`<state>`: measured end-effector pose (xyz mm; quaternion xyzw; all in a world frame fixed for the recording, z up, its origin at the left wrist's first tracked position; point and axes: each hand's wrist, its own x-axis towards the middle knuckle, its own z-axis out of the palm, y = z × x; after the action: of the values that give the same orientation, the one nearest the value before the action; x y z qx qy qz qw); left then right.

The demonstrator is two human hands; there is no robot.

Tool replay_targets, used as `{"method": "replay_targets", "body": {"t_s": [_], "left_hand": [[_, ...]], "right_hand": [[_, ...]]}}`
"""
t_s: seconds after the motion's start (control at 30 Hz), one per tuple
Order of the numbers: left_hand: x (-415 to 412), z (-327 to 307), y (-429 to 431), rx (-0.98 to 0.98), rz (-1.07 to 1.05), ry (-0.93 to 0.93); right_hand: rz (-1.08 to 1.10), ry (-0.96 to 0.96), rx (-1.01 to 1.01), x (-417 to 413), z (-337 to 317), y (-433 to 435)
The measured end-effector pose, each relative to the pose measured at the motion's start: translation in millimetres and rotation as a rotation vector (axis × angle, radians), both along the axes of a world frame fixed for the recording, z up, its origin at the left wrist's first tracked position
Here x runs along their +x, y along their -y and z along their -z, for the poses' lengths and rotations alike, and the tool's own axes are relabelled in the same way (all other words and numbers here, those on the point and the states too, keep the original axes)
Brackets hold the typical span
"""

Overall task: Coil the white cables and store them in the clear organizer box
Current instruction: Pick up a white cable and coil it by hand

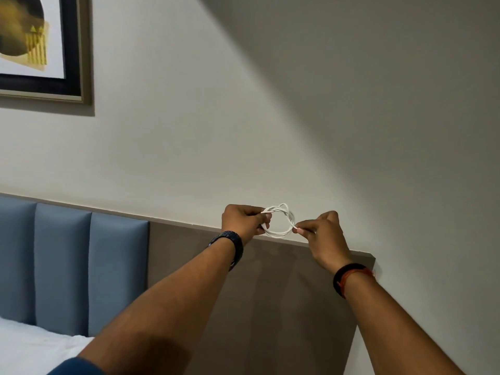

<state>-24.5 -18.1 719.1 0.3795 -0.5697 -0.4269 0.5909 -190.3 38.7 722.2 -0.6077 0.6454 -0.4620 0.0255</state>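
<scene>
A white cable (281, 233), wound into a small ring of several loops, hangs in the air in front of the wall, between both raised hands. My left hand (243, 220) grips the ring's left side, fingers curled round the strands. My right hand (322, 234) pinches the right side of the ring between thumb and fingertips. A dark watch sits on my left wrist, and a black and orange band on my right. No clear organizer box is in view.
A grey-brown headboard panel (270, 293) runs behind my arms, with blue padded panels (62, 266) to its left. White bedding (32, 347) lies at the lower left. A framed picture (40, 44) hangs on the pale wall at upper left.
</scene>
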Motion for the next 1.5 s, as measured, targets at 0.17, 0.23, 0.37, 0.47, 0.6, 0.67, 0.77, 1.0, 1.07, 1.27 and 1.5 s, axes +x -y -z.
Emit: {"method": "replay_targets", "body": {"t_s": [0.17, 0.23, 0.37, 0.47, 0.6, 0.67, 0.77, 1.0, 1.07, 1.27, 1.5], "left_hand": [[-9.8, -1.7, -2.4, 0.007, 0.034, -0.061], [-12.8, -4.1, -2.2, 0.002, 0.045, -0.074], [-19.2, -7.4, -5.3, -0.012, 0.066, -0.093], [-24.3, -8.1, -8.4, -0.021, 0.075, -0.104], [-28.0, -10.1, -11.3, -0.029, 0.064, -0.095], [-30.5, -10.1, -12.3, -0.033, 0.035, -0.072], [-33.9, -8.3, -12.3, -0.033, -0.027, -0.042], [-40.5, -5.2, -13.8, -0.046, -0.043, 0.009], [-41.9, -2.9, -13.6, -0.033, -0.017, 0.022], [-46.9, 13.0, -9.6, 0.027, -0.031, 0.062], [-57.5, 26.7, -3.6, 0.060, -0.094, 0.100]], "right_hand": [[0.245, 0.179, -0.090, 7.0, -1.4, -1.3], [0.261, 0.219, -0.137, 10.3, -2.2, -2.8], [0.263, 0.115, -0.164, 11.2, -2.2, 1.5], [0.323, -0.132, -0.165, 8.6, -0.2, 3.7], [0.241, 0.045, -0.183, 4.3, -5.0, 4.8], [0.122, 0.277, -0.120, 2.3, -8.8, 4.8], [-0.010, 0.594, -0.030, -0.3, -11.5, 5.2], [-0.117, 0.759, -0.084, -6.5, -11.6, 2.2], [-0.130, 0.779, -0.072, -9.7, -9.5, 1.1], [-0.181, 0.685, -0.008, -18.4, 0.5, -0.6], [-0.208, 0.595, 0.046, -33.9, 12.0, 0.6]]}}
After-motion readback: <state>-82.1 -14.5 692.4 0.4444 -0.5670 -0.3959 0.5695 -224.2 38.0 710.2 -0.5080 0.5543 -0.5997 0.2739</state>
